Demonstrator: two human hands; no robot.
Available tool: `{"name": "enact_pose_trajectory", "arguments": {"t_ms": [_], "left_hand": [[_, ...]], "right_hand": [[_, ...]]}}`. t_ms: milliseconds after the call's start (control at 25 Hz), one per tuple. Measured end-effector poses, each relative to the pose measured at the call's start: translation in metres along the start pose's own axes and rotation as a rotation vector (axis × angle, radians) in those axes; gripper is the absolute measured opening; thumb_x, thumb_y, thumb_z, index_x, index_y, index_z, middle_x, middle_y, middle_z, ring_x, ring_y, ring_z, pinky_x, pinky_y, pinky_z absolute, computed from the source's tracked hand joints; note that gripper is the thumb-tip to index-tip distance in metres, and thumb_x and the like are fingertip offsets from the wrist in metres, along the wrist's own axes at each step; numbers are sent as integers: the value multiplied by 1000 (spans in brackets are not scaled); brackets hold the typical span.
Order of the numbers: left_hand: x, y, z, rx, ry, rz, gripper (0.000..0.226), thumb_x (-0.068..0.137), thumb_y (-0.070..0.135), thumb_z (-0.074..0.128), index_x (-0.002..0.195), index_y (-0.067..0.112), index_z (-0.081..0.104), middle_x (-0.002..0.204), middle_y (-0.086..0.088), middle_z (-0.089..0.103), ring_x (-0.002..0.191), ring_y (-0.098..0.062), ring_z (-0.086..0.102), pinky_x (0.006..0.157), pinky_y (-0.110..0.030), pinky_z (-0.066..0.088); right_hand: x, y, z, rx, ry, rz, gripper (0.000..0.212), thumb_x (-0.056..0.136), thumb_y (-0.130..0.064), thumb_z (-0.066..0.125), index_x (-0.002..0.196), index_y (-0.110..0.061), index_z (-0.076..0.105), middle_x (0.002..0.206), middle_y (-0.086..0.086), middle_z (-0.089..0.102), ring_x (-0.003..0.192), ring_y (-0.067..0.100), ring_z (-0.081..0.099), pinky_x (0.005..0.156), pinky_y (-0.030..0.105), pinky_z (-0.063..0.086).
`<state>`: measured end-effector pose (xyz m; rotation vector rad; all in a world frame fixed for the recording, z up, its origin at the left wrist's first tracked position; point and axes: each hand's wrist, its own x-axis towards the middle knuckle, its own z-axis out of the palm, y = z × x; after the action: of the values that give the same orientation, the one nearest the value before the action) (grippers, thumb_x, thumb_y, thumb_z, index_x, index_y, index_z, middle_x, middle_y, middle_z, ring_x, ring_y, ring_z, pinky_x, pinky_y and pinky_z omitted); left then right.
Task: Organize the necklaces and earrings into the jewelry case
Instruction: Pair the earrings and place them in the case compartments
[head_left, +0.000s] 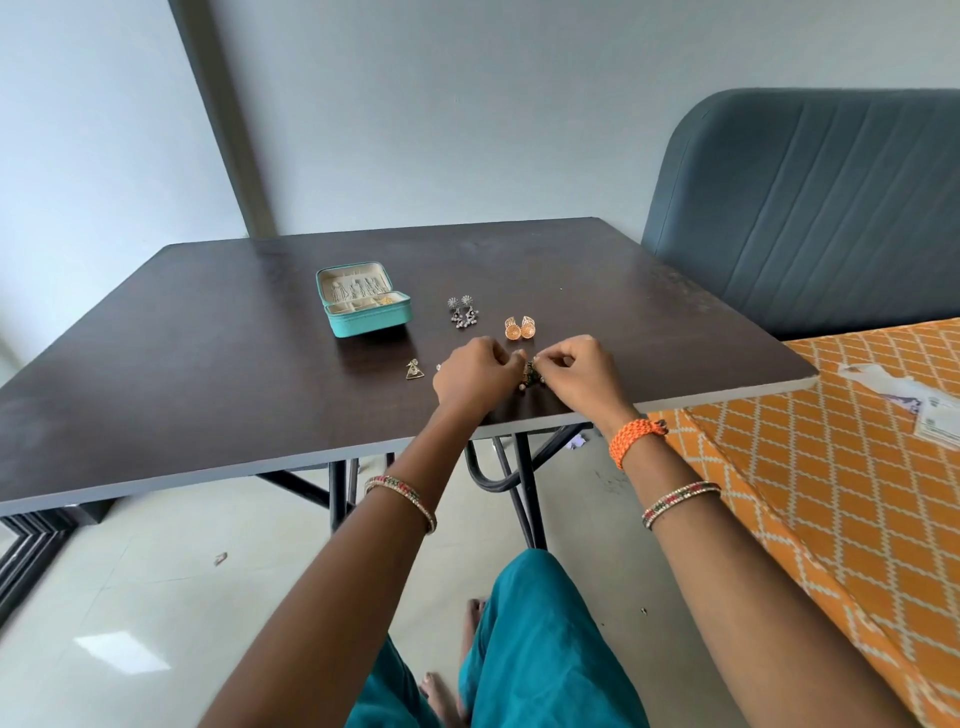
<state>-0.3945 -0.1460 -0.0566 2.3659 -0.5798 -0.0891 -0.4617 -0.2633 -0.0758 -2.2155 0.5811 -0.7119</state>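
Nearest us, our left hand (475, 376) and right hand (579, 374) pinch a small dark earring (531, 372) between curled fingers above the table (156, 364). Leftmost, the open teal jewelry case (363, 301); then the triangular earring (414, 370), silver pair (463, 310), orange pair (520, 328)

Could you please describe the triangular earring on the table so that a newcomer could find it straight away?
Start at the dark brown wooden table and find the open teal jewelry case. Nearer the person than the case lies the small gold triangular earring, just left of the left hand. It lies alone, unlike the paired silver earrings and round orange-gold earrings.
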Motion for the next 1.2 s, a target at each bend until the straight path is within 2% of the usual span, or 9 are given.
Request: {"name": "enact_pose_trajectory", "arguments": {"t_ms": [200, 320, 480, 560, 640, 720, 840, 1040, 1200], "left_hand": [[2, 0, 1, -9, 15, 1, 24, 85, 47, 60, 93, 26, 67, 103, -1, 70, 103, -23, 62, 71, -26, 38], [2, -6, 3, -71, 48, -4, 23, 85, 46, 62, 94, 26, 70, 96, 0, 71, 96, -21, 63, 71, -27, 40], [-1, -13, -3, -617, 95, 3, 17, 83, 30, 70, 71, 19, 66, 68, -2, 63, 60, -14, 51, 58, -26, 37], [-8, -10, -14, -844, 56, -2, 16, 85, 25, 69, 71, 21, 63, 70, -3, 62, 59, -11, 50, 47, -22, 38], [-18, -6, -25, -937, 12, 2, 11, 88, 23, 67, 78, 21, 62, 74, 2, 64, 62, -6, 56, 44, -18, 40], [-29, -4, -36, -995, -4, 30, 7, 89, 21, 65, 83, 22, 62, 74, 6, 66, 61, -3, 58, 47, -19, 43], [-45, -8, -55, -1060, 1, 94, 4, 89, 17, 63, 90, 20, 66, 72, 8, 68, 60, -2, 60, 50, -19, 48], [-73, -9, -96, -1043, 53, 200, 9, 89, 8, 61, 89, 12, 69, 64, 8, 70, 54, -2, 61, 52, -15, 49], [-88, -10, -119, -1014, 83, 230, 11, 86, 2, 63, 90, 9, 70, 67, 4, 71, 58, -3, 63, 58, -13, 51]], "right_hand": [[1, 4, 4, -38, 1, 11, 11, 81, -25, 73, 86, -16, 70, 110, 7, 60, 98, 22, 60, 83, 34, 51], [-2, 3, 3, 46, 46, 17, 10, 82, -25, 71, 83, -15, 71, 95, 5, 69, 90, 19, 64, 80, 36, 54], [-5, -6, -3, 318, 46, 66, 5, 83, -19, 71, 80, -16, 69, 79, 1, 71, 75, 10, 65, 69, 22, 52], [-6, -14, -14, 527, -51, 137, 8, 85, -12, 68, 78, -16, 65, 79, 0, 69, 71, 6, 62, 65, 16, 48], [-9, -25, -26, 769, -141, 221, 13, 87, -8, 64, 78, -15, 60, 81, 2, 68, 72, 10, 64, 65, 19, 52], [-16, -37, -33, 922, -202, 229, 11, 87, -3, 62, 84, -12, 59, 82, 4, 70, 71, 13, 67, 66, 23, 56], [-29, -62, -35, 942, -262, 149, 14, 86, -2, 63, 98, -9, 66, 86, 6, 72, 73, 13, 69, 69, 24, 57], [-47, -104, -39, 960, -296, 96, 14, 81, -2, 65, 92, -9, 71, 85, 5, 74, 77, 13, 69, 72, 26, 58], [-56, -123, -42, 1018, -395, 120, 19, 82, 1, 60, 98, -3, 70, 97, 13, 72, 84, 17, 69, 79, 28, 58]]}}
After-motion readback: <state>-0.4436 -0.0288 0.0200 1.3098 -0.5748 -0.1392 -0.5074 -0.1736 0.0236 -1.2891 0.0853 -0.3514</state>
